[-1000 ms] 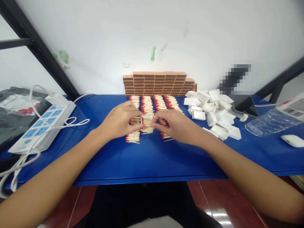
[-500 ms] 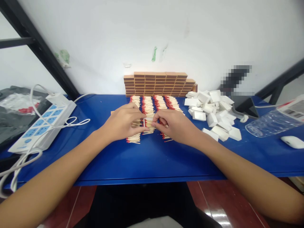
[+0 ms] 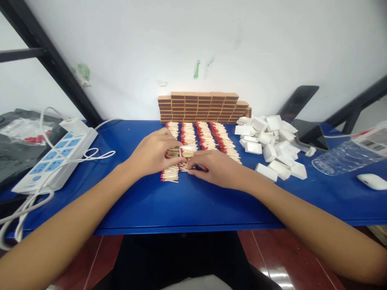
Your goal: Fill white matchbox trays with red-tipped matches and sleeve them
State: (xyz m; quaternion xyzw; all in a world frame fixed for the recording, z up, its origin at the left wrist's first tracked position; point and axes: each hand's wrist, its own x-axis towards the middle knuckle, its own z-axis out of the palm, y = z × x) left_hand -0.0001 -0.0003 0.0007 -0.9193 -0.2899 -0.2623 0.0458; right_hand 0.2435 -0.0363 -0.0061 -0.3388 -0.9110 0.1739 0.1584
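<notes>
My left hand [image 3: 152,153] is closed on a small white matchbox tray [image 3: 188,151] filled with matches, held just above the rows of red-tipped matches [image 3: 208,137] on the blue table [image 3: 193,201]. My right hand [image 3: 215,168] lies lower, its fingertips pinched on loose matches at the near end of a row, right below the tray.
Brown matchbox sleeves [image 3: 201,106] are stacked against the wall. A heap of white trays [image 3: 270,143] lies to the right, then a phone stand [image 3: 310,133], a plastic bag [image 3: 344,155] and a white mouse [image 3: 373,180]. A power strip [image 3: 57,157] with cables sits left.
My right hand has dropped from the tray's right end down and toward me onto the matches on the table. The left hand keeps the tray in nearly the same spot.
</notes>
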